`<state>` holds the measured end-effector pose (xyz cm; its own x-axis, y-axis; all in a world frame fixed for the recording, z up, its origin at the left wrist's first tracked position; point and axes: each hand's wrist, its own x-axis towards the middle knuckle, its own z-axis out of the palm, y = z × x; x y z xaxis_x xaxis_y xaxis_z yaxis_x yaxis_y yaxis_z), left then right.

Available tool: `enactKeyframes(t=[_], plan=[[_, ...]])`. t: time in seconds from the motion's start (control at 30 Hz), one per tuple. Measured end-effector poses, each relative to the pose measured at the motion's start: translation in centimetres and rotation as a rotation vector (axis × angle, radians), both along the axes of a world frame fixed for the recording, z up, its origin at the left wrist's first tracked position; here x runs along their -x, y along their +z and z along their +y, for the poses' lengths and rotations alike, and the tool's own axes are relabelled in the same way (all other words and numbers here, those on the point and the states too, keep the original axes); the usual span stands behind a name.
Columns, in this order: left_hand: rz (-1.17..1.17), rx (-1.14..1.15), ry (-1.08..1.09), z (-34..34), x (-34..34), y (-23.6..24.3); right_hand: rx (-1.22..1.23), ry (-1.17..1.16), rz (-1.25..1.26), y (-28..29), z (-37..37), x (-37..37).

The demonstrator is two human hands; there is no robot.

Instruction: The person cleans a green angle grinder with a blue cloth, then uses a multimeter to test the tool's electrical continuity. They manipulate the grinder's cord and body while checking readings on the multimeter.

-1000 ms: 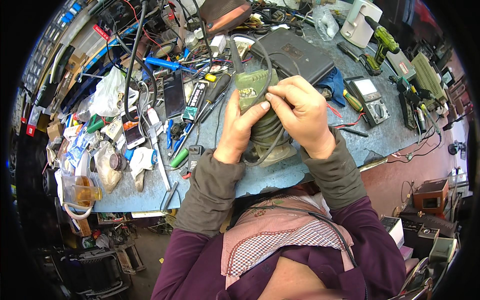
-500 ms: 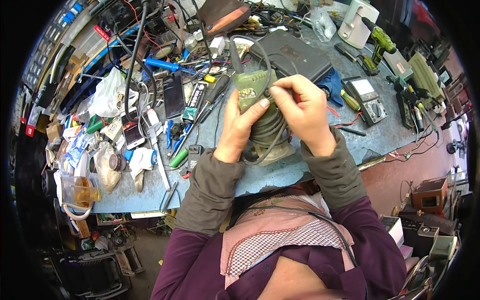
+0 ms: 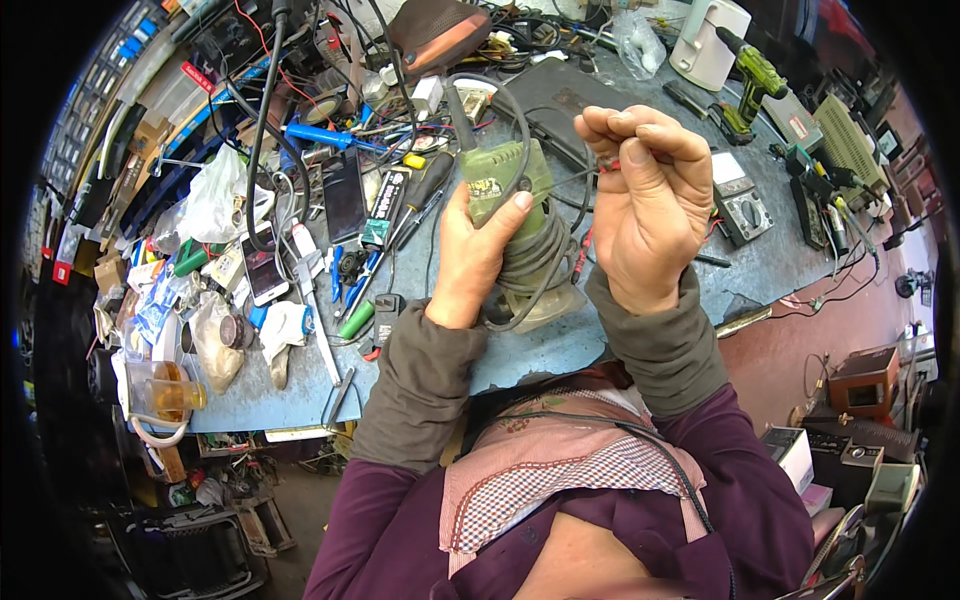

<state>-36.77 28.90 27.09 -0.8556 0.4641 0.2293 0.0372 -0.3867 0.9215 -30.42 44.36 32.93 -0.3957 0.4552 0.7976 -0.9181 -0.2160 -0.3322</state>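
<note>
A worn green power tool stands on the blue workbench, its grey cord wound round its body in several turns. My left hand grips the tool from the left, thumb across its front. To the right of the tool, my right hand is raised with the palm showing and the fingertips bent toward the thumb. A thin dark strand runs from the tool toward these fingertips. What they pinch is too small to make out. Below the fingertips lies a red probe beside the cord.
Tools, phones, wires and bags crowd the left of the bench. A black case lies behind the tool. A multimeter and a green cordless drill are on the right. A cup of amber liquid stands near the left front edge.
My right hand has moved from the tool's top right side up and to the right, turning its palm into view. My left hand keeps its hold on the tool.
</note>
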Motion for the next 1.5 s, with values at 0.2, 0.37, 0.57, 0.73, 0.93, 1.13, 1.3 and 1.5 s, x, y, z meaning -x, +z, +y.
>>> enactKeyframes(t=[0.2,0.37,0.57,0.73,0.93,1.13,1.3,1.5], plan=[[0.011,0.009,0.0,0.0,-0.2,0.4,-0.029,-0.008,0.018,-0.3,-0.4,1.2],[0.015,0.014,0.01,0.0,0.0,0.1,-0.129,-0.039,0.016,-1.2,0.0,1.7],[-0.005,0.004,0.006,0.1,0.0,-0.1,-0.038,-0.003,-0.023,-1.3,0.4,1.9],[0.0,0.007,-0.001,0.0,0.2,-0.1,-0.116,-0.016,0.003,-1.2,0.2,1.6],[0.004,-0.018,0.01,0.1,0.2,-0.1,-0.346,-0.211,-0.142,-1.8,-0.1,-1.2],[-0.019,-0.048,-0.005,0.1,0.2,-0.1,-0.585,-0.798,-0.153,-2.0,-0.1,-1.5],[-0.051,-0.055,-0.023,0.1,0.4,-0.1,-0.578,-0.558,-0.229,-0.6,-0.3,-1.9],[-0.038,-0.034,-0.026,-0.2,0.2,-0.1,-0.677,-0.884,-0.241,-1.0,0.4,-2.2]])
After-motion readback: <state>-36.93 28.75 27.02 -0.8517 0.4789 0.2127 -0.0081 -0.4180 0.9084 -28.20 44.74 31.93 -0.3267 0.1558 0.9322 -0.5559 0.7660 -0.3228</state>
